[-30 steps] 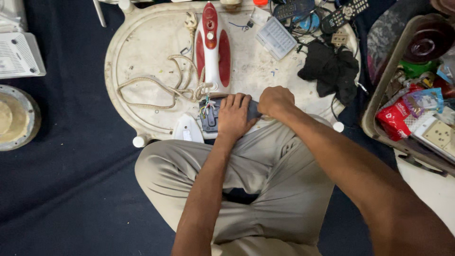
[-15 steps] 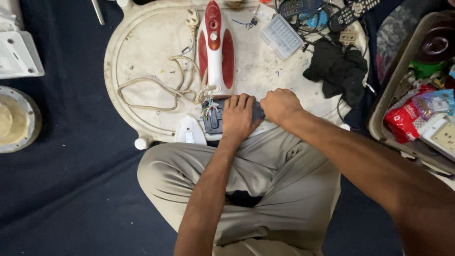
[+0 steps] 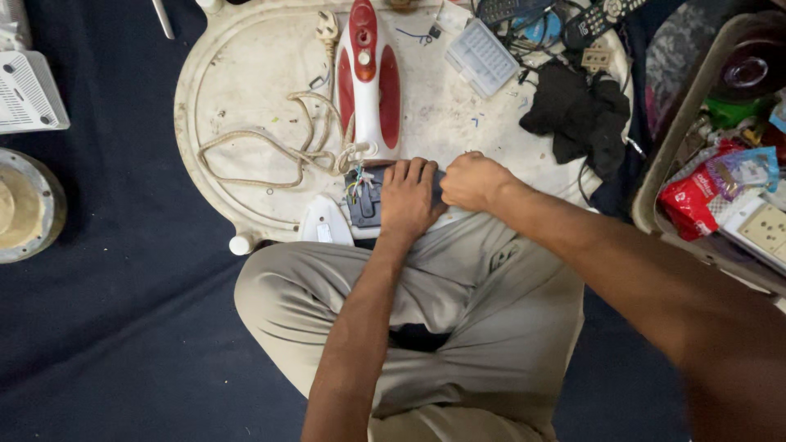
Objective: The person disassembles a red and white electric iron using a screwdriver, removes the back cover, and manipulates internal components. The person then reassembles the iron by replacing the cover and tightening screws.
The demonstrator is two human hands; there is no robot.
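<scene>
Pressing flat, fingers together, with the left hand (image 3: 409, 199) on a dark grey plastic block (image 3: 365, 200) with coloured wires at its left end, lying at the near edge of the scuffed white oval plastic tray (image 3: 246, 98), just above the knees. Curling the right hand (image 3: 473, 182) into a closed fist at the block's right end, touching the left hand; what it grips cannot be told. Lying just beyond the block: a red-and-white electric iron (image 3: 369, 82) with its beige braided cord (image 3: 270, 147) looping leftward, and a black crumpled cloth (image 3: 577, 115) to the right.

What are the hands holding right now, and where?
Left hand presses flat on the dark iron base, over its top. Right hand is fisted at its right end; grip hidden.
</scene>
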